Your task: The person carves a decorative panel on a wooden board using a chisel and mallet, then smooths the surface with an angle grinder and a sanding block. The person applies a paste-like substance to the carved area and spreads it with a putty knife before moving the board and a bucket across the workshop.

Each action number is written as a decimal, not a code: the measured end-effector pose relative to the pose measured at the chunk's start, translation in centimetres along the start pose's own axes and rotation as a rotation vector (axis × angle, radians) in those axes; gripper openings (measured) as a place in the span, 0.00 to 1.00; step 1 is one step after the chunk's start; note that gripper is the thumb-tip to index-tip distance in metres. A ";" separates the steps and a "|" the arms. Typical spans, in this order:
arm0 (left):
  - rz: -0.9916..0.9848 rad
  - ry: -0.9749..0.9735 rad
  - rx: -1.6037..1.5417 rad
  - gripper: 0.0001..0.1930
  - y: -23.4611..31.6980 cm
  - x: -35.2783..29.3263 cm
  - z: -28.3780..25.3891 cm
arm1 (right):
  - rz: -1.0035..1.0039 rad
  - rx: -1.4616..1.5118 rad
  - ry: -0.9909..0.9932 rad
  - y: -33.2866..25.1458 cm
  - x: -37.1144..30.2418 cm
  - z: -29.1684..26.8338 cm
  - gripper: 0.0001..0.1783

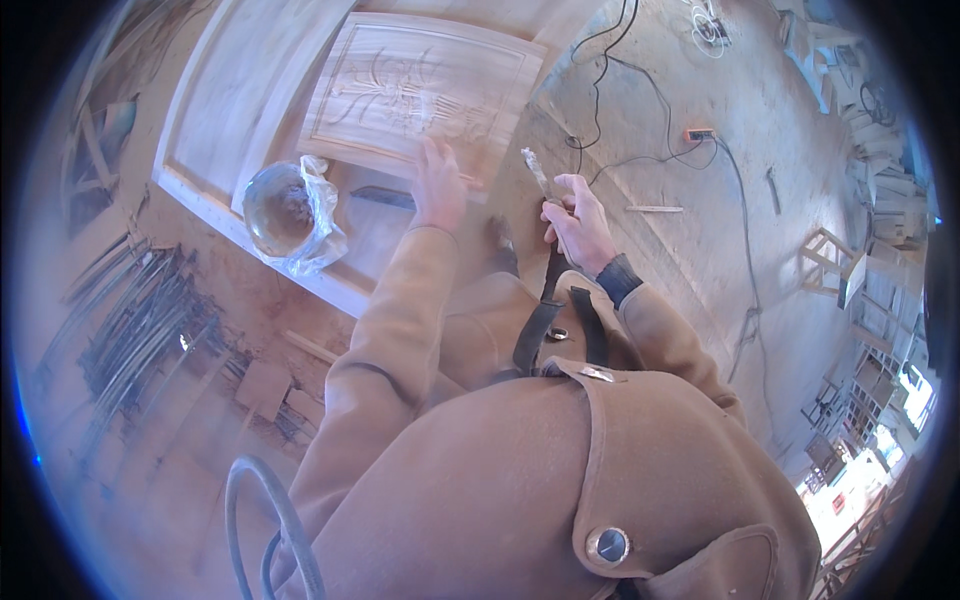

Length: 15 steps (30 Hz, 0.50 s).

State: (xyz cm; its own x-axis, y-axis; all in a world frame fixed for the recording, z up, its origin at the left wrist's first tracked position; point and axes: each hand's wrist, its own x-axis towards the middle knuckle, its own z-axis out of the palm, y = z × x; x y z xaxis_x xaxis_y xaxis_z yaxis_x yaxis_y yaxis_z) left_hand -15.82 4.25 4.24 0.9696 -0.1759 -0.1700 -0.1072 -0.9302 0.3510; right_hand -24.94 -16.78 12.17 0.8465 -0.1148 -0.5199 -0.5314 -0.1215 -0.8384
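Observation:
A carved wooden panel (350,85) with a raised plant pattern lies on a larger framed wooden piece (235,50). My left hand (438,185) rests at the panel's near edge, fingers stretched out over it and holding nothing. Off the panel's right side, my right hand (582,222) is closed around a thin stick-like tool (536,170), its upper end coated in whitish stuff. Whether it is a brush or a spatula I cannot tell. Left of my left hand stands a round bowl (262,215) with crumpled clear plastic (322,215) over its rim. Between them lies a flat dark strip (383,197).
Black cables (655,158) run over the floor on the right to an orange socket box (699,135). A small wooden frame (830,265) stands farther right. Several thin rods (140,335) are piled at the left, near wood offcuts (265,388).

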 end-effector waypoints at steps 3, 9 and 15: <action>0.124 0.012 0.013 0.36 -0.6 -2.8 0.2 | 0.047 0.074 -0.041 -0.3 0.0 0.2 0.24; -0.218 -0.151 -0.623 0.24 -0.6 -9.3 -0.5 | 0.012 0.182 -0.153 -2.4 0.6 2.4 0.22; -0.389 -0.481 -1.740 0.23 -0.3 -12.3 -5.8 | -0.028 0.274 -0.332 -4.7 1.0 9.1 0.19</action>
State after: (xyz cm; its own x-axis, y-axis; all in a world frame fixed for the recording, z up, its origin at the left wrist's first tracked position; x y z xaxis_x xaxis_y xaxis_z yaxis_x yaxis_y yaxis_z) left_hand -26.40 8.52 11.62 0.7088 -0.4149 -0.5705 0.7032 0.3523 0.6175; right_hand -21.32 -7.34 14.14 0.8489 0.2138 -0.4833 -0.5176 0.1513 -0.8422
